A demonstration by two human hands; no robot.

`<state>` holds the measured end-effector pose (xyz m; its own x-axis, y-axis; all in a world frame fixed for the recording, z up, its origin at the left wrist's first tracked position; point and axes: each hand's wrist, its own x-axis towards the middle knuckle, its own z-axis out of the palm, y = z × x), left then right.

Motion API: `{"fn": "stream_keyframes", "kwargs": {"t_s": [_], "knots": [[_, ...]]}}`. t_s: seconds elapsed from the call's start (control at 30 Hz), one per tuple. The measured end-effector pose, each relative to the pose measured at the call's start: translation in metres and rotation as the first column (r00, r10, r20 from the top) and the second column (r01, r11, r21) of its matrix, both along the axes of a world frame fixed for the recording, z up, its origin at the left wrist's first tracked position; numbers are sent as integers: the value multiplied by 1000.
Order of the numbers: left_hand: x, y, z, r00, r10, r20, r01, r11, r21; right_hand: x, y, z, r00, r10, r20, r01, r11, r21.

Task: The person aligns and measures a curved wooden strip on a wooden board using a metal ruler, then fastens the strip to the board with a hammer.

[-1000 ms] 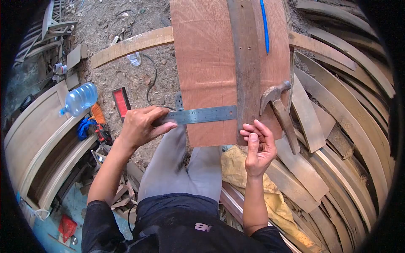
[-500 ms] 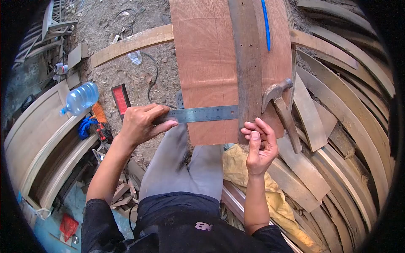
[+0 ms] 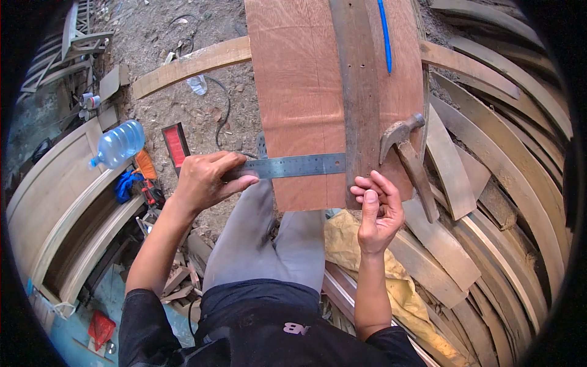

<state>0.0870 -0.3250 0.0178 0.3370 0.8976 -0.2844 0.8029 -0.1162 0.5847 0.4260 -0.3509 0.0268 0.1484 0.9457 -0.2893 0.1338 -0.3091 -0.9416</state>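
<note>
My left hand (image 3: 211,180) pinches the left end of a metal ruler (image 3: 299,166), which lies across the lower part of a reddish plywood board (image 3: 299,92). The ruler's right end meets a dark wooden strip (image 3: 361,104) running lengthwise on the board. At the lower end of that strip is my right hand (image 3: 379,211), palm up with fingers curled and thumb raised; whether it holds anything small cannot be made out. A hammer (image 3: 411,162) rests on the board to its upper right. Further up lies a blue pencil or pen (image 3: 385,37).
Curved wooden pieces (image 3: 489,140) are piled on the right, beside a yellow cloth (image 3: 397,287). A curved slat (image 3: 195,66) passes crosswise near the board. On the left are a large plastic bottle (image 3: 122,144), a red-and-black object (image 3: 175,145) and a curved wooden frame (image 3: 55,196).
The view has shifted very slightly. Both hands and the ruler keep nearly the same places on the board.
</note>
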Motion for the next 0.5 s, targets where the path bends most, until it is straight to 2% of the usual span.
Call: {"fn": "stream_keyframes", "kwargs": {"t_s": [0.5], "knots": [[1, 2, 1, 1000, 3, 3, -3, 1000, -10, -1, 1, 0, 1000, -12, 1, 12, 1000, 0]]}}
